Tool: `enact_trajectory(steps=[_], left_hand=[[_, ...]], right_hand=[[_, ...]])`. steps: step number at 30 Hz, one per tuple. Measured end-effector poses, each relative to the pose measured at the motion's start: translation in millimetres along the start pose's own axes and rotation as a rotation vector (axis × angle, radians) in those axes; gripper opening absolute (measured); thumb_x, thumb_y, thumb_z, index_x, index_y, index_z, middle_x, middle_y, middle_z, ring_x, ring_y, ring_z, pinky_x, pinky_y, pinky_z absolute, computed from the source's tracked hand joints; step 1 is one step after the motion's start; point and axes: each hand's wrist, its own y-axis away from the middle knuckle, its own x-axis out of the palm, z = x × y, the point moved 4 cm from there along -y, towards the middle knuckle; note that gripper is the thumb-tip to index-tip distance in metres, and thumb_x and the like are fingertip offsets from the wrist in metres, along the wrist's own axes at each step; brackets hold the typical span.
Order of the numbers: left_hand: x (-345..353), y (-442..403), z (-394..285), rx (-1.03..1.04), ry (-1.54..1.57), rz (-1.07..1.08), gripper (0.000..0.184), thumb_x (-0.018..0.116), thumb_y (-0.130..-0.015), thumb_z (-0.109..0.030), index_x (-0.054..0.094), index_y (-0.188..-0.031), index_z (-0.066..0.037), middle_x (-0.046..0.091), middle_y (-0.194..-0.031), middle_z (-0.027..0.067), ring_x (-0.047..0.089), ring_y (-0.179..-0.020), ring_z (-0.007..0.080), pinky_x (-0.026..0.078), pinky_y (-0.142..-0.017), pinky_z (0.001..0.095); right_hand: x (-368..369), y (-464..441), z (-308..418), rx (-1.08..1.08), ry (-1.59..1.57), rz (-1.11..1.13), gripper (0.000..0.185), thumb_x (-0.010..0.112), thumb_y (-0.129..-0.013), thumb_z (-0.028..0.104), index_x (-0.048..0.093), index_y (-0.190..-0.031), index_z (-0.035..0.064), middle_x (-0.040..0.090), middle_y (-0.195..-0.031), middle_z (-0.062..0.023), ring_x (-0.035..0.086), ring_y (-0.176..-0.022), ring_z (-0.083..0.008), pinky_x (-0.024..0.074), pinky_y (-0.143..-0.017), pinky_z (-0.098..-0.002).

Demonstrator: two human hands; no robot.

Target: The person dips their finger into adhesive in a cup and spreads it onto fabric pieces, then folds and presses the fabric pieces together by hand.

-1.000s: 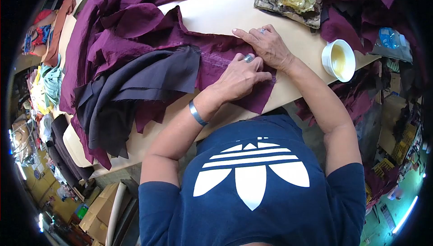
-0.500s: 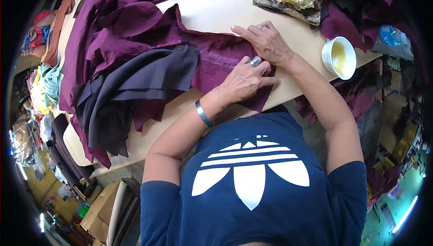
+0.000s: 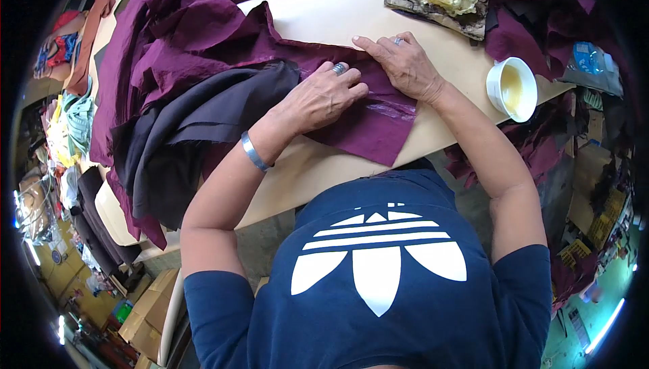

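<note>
- Here's the purple cloth (image 3: 368, 132), spread over the near part of the table (image 3: 338, 14), right in front of the person, where both hands can get at it.
- Left hand (image 3: 324, 101): palm down on the cloth, fingers bent; whether they pinch any of it, I cannot tell.
- Right hand (image 3: 404, 68) sits at the cloth's far edge, index finger stretched along it, the others curled; seemingly that steadies the edge, though a real grip can't be made out.
- Between the hands and the near corner, a whitish smear (image 3: 392, 109) lies bare, neither palm covering it.
- Dark cloth (image 3: 216, 102) is bunched on the purple, just left of the left hand, leaving the right end flat.
- And the bowl (image 3: 495, 92), yellowish paste (image 3: 512, 92) inside, stands beside the right forearm: handy, I'd say, yet off the fabric.
</note>
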Motion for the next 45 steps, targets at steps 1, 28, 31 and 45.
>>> enact_trajectory(steps=[1, 28, 31, 45], left_hand=[[0, -1, 0, 0.022, 0.003, 0.004, 0.012, 0.051, -0.081, -0.012, 0.05, -0.093, -0.011, 0.047, -0.089, 0.0063, 0.052, -0.084, 0.0212, 0.039, -0.073, 0.0323], [-9, 22, 23, 0.135, -0.309, 0.069, 0.015, 0.047, -0.082, -0.02, 0.049, -0.096, -0.015, 0.05, -0.088, 0.0009, 0.047, -0.091, 0.0151, 0.036, -0.079, 0.0308], [-12, 24, 22, 0.142, -0.305, 0.063, 0.016, 0.047, -0.081, -0.019, 0.049, -0.096, -0.015, 0.051, -0.088, 0.0014, 0.048, -0.09, 0.0155, 0.036, -0.079, 0.0309], [-15, 45, 28, 0.097, -0.266, 0.023, 0.012, 0.048, -0.08, -0.02, 0.049, -0.09, -0.012, 0.048, -0.092, 0.0037, 0.045, -0.094, 0.0183, 0.037, -0.079, 0.0321]], right_hand=[[0, 0, 0, 0.002, -0.003, 0.001, 0.058, 0.046, -0.079, 0.006, 0.039, -0.135, 0.0171, 0.054, -0.083, -0.0021, 0.056, -0.074, -0.017, 0.0394, -0.076, -0.0304], [0, 1, 2, 0.018, -0.015, -0.036, 0.059, 0.046, -0.077, 0.002, 0.04, -0.134, 0.0176, 0.053, -0.081, -0.0027, 0.055, -0.072, -0.0179, 0.0386, -0.076, -0.0304], [0, 0, 2, 0.018, -0.008, -0.037, 0.06, 0.047, -0.077, 0.002, 0.04, -0.134, 0.0177, 0.053, -0.081, -0.0027, 0.055, -0.071, -0.018, 0.0386, -0.075, -0.0305], [1, 1, 1, 0.038, -0.07, -0.084, 0.055, 0.048, -0.082, 0.002, 0.039, -0.135, 0.0159, 0.054, -0.079, -0.0026, 0.054, -0.068, -0.0173, 0.0372, -0.073, -0.0304]])
